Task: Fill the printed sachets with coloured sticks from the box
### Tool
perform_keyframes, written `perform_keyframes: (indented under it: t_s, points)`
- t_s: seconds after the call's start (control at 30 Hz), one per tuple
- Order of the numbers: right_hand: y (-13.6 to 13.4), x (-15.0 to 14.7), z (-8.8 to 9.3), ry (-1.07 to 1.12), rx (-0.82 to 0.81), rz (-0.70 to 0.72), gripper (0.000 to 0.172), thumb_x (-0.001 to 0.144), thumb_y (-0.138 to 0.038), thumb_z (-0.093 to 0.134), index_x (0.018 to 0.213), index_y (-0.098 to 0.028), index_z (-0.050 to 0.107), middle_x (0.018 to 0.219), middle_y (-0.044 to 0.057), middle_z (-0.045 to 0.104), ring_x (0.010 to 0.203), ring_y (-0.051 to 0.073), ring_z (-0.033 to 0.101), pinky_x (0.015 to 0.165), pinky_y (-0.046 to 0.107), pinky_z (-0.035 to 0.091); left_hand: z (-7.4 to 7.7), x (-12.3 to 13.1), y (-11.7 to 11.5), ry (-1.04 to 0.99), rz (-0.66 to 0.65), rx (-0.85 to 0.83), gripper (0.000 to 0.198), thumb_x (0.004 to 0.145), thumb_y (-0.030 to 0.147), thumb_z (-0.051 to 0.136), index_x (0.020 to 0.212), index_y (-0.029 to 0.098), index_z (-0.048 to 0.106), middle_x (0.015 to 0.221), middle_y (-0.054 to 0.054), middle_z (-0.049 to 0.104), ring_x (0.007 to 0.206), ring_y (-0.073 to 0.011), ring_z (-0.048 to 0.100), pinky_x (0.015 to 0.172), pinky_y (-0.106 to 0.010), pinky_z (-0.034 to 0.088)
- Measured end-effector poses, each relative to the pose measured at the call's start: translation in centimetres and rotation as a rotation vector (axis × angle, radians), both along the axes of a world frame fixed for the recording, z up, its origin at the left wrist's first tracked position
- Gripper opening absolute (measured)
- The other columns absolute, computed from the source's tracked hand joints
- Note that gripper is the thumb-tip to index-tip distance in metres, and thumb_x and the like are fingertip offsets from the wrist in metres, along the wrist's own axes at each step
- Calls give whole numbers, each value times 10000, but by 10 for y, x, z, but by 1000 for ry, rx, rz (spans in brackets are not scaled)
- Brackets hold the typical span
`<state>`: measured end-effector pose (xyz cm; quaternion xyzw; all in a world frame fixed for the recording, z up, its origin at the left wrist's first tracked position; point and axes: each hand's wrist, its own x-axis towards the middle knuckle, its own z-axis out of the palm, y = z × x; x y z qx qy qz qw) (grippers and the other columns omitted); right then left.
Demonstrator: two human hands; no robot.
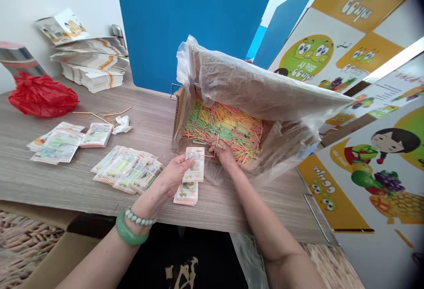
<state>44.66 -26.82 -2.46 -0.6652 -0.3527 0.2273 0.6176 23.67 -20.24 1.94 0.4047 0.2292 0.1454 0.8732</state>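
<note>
My left hand [175, 174] grips a small printed packet [196, 175] between thumb and fingers, with its top edge beside my other hand. My right hand [222, 153] is closed on a few thin coloured sticks [217, 139] at the near side of an open carton. Inside that carton lies a heap of thin sticks [228, 123] in green, yellow, orange and pink. A clear plastic liner [251, 86] drapes over the carton's walls. Below the held packet, more packets [186, 195] rest in a small stack on the table.
Fanned packets [127, 170] lie left of my left hand, with other packets [59, 143] farther left. Beyond them are a red plastic bag [43, 97], a crumpled tissue [122, 124] and stacked flat cartons [94, 66]. Printed boxes [380, 165] stand at the right; a blue panel [195, 24] rises behind.
</note>
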Motion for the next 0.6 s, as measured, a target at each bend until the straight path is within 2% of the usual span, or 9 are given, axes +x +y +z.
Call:
perform_keyframes:
  t_s: [0.07, 0.2, 0.3, 0.4, 0.53, 0.6]
  points:
    - [-2, -1, 0, -61, -38, -3, 159, 735, -364, 566, 795, -222, 526, 674, -24, 642, 625, 145, 551, 653, 286, 445, -2, 0, 2, -11, 54, -1, 362, 651, 320, 845, 919, 136, 685, 724, -28, 698, 578, -155, 643, 576, -288, 529]
    - [-3, -4, 11, 9, 52, -53, 228, 740, -373, 610, 897, -219, 551, 651, -21, 660, 653, 168, 605, 672, 307, 466, -5, -4, 6, -14, 155, 62, 349, 547, 313, 877, 803, 132, 725, 672, -11, 671, 542, -118, 573, 549, -257, 476]
    - [-3, -17, 33, 76, 158, -25, 213, 759, -373, 637, 876, -221, 546, 651, -13, 659, 659, 179, 633, 695, 334, 497, -6, -8, 8, 51, 189, 205, 297, 551, 354, 855, 698, 137, 716, 600, 1, 627, 484, -90, 485, 473, -226, 385]
    - [-4, -43, 60, 128, 256, -1, 197, 817, -390, 614, 854, -240, 491, 679, -17, 644, 677, 187, 656, 721, 360, 525, -8, -10, 7, 115, 209, 363, 256, 597, 372, 802, 612, 151, 673, 529, 21, 563, 451, -85, 417, 436, -220, 320]
    - [-7, -88, 94, 106, 336, 55, 149, 901, -376, 529, 888, -257, 439, 723, -18, 624, 762, 190, 685, 776, 376, 535, -12, -12, 5, 163, 221, 522, 209, 635, 349, 769, 607, 175, 658, 549, 24, 566, 531, -123, 476, 478, -230, 350]
    - [-8, -107, 105, 83, 361, 60, 112, 931, -354, 484, 896, -261, 432, 728, -20, 622, 793, 188, 693, 794, 377, 534, -11, -12, 5, 183, 212, 566, 216, 624, 344, 780, 595, 177, 645, 542, 30, 551, 561, -132, 490, 500, -231, 356]
